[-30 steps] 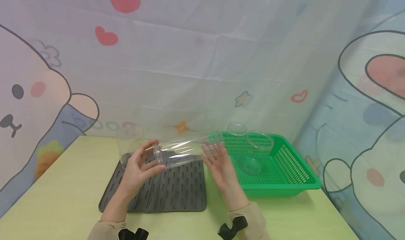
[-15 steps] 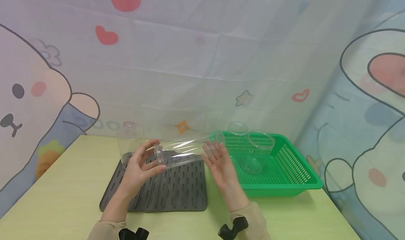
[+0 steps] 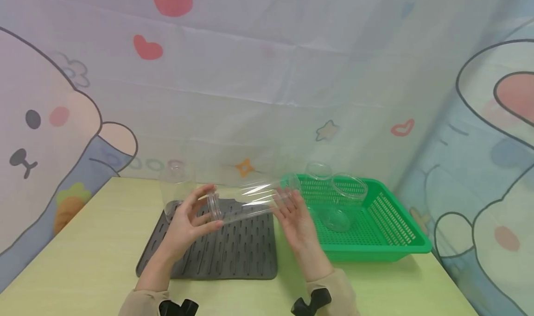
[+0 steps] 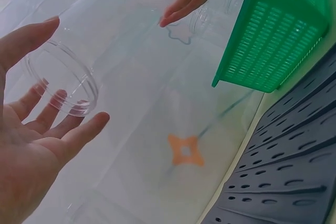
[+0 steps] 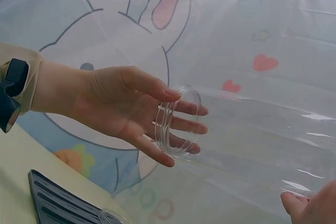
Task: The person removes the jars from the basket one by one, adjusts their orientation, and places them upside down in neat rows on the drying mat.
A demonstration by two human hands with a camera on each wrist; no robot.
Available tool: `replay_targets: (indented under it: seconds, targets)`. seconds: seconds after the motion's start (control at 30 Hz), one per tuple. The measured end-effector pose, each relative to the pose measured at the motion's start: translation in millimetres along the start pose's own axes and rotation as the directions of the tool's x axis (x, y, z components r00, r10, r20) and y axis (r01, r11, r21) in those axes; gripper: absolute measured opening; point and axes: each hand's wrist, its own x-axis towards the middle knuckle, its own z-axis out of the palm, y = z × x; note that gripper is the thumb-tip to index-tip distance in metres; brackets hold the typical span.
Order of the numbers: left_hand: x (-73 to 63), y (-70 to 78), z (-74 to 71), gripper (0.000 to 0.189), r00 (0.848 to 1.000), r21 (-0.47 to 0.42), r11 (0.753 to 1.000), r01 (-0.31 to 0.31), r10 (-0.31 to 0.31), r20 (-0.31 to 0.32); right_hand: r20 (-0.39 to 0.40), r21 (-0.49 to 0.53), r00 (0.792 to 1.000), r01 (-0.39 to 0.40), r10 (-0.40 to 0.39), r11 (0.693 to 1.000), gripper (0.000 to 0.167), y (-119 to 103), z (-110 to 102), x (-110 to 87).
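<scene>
A clear see-through jar (image 3: 254,198) lies almost level in the air, its far end slightly higher. My left hand (image 3: 185,221) grips the jar's ringed mouth (image 5: 178,124), thumb on one side and fingers round the other. At the closed end, my right hand (image 3: 297,221) has its palm up, with straight fingers resting along the jar's wall. Below the jar lies a grey drying mat (image 3: 233,255) with slots and ridges. Another clear jar (image 3: 177,191) stands at the mat's back left corner, partly behind my left hand.
To the right, a green slotted basket (image 3: 375,249) holds clear jars, whose round rims (image 3: 349,186) show above its far side. Everything stands on a pale yellow table (image 3: 83,260). A printed cloth (image 3: 250,75) hangs right behind the table's back edge.
The whole scene has shifted slightly to the right in the head view. Both hands and the jar keep nearly the same pose.
</scene>
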Motion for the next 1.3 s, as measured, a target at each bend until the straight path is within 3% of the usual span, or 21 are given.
replay_targets:
  seconds: [0.2,0.3,0.47,0.8,1.13,1.3]
  targets:
    - [-1.5,-0.4,-5.1,0.078,0.999,0.047,0.999,0.003,-0.005,0.042,-0.069,-0.018,0.997,0.031,-0.032,0.999,0.051,1,1,0.1]
    - [-2.9,-2.8,-11.0,0.077,0.999,0.080,0.997,-0.005,0.002,0.037,-0.057,-0.052,0.998,0.038,-0.041,0.998,0.060,1,0,0.3]
    - [-7.6,-10.5,-27.1,0.070,1.000,0.123,0.992,0.021,-0.019,-0.023,-0.009,-0.123,0.998,0.059,-0.060,0.991,0.084,-1,-3,0.5]
    - [-20.2,-36.6,-60.5,0.064,0.986,0.111,0.993,0.043,-0.024,-0.166,-0.081,-0.215,0.992,0.077,-0.096,0.974,0.072,-2,-1,1.6]
    - [-25.9,-48.8,-73.6,0.065,0.972,0.084,0.991,0.099,-0.079,-0.221,-0.144,-0.257,0.976,0.120,-0.160,0.959,0.060,-8,5,11.2]
    - [-33.9,-55.4,-85.5,0.065,0.958,0.067,0.985,0.162,-0.141,-0.248,-0.168,-0.300,0.967,0.134,-0.191,0.944,0.063,-7,15,17.6]
